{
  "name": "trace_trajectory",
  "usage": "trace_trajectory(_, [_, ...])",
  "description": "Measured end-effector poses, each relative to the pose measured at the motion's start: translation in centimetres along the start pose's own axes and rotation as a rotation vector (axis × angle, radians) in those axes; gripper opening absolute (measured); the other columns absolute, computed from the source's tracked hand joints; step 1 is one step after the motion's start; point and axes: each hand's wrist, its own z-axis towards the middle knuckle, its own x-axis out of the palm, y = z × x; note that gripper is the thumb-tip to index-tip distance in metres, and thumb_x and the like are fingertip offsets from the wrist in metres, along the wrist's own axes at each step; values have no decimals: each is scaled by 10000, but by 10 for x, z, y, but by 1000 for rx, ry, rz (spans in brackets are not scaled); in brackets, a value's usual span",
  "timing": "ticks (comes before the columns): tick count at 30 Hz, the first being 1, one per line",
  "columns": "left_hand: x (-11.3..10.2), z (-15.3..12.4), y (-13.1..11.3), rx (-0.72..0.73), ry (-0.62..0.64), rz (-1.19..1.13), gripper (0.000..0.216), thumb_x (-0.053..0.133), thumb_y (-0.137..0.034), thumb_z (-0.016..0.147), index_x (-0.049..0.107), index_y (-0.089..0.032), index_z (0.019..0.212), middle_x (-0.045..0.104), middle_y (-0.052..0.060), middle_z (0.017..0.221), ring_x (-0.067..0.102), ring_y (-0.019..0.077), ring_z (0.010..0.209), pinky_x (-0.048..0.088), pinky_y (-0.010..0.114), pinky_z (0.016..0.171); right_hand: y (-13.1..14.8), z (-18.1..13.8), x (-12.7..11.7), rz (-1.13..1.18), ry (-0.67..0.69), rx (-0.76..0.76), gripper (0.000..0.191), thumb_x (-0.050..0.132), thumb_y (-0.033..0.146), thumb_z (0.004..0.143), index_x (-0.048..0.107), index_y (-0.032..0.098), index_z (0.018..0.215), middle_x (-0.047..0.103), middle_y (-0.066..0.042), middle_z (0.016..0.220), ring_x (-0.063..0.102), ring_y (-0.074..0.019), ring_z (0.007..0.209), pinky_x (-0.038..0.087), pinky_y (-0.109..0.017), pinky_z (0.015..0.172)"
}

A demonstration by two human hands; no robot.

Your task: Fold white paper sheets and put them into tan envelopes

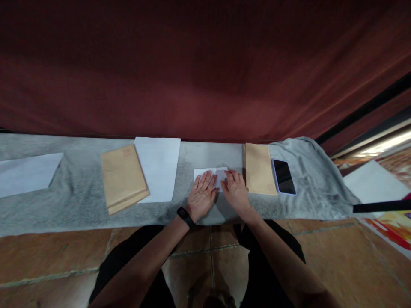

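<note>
A small folded white sheet of paper (221, 174) lies on the grey cloth in front of me. My left hand (201, 196) rests flat on its left part, fingers stretched out and slightly spread, covering much of it. At the paper's right end is my right hand (236, 190), its fingers a little bent and the thumb apart from them, the fingertips touching the sheet. Just right of that hand lies a stack of brown envelopes (259, 169). Left of my hands, a larger white sheet stack (159, 169) sits partly beneath more brown envelopes (122, 175).
A phone (284, 176) with a dark screen lies right of the envelopes. Another white sheet (28, 173) is at the far left. The grey cloth (80, 179) covers a long narrow surface. A dark red cloth (192, 77) rises behind it; a tiled floor (189, 273) lies below.
</note>
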Motion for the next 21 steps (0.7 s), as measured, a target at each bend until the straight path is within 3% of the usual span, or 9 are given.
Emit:
trace_trajectory(3, [8, -3, -1, 53, 11, 20, 550, 358, -290, 1012, 406, -76, 1516, 351, 161, 1621, 255, 261, 1534, 232, 485, 1256, 12, 2, 16, 139, 47, -137, 519, 270, 369, 1062, 486, 139, 1473, 501, -133, 1522, 428, -238, 1425, 373, -444, 1178])
trace_trajectory(6, [11, -3, 2, 91, 32, 29, 553, 355, -244, 997, 408, -33, 1505, 354, 185, 1614, 247, 273, 1534, 229, 481, 1257, 21, 2, 29, 157, 128, -172, 582, 189, 400, 1074, 395, 113, 1537, 424, -120, 1588, 340, -200, 1493, 285, -422, 1239])
trace_trajectory(12, [7, -3, 4, -1, 32, 34, 573, 296, -242, 1011, 333, -43, 1547, 309, 167, 1636, 218, 253, 1542, 214, 462, 1264, 20, -2, 31, 3, 145, -95, 616, 150, 396, 1076, 342, 64, 1559, 323, -154, 1630, 251, -230, 1535, 199, -456, 1257])
trace_trajectory(21, [-7, -7, 15, -91, 77, 52, 628, 345, -401, 1027, 348, -51, 1547, 272, 185, 1641, 219, 284, 1540, 190, 475, 1266, 8, -1, 30, -115, 79, -69, 592, 272, 384, 1068, 325, 66, 1565, 310, -170, 1630, 277, -276, 1523, 225, -494, 1235])
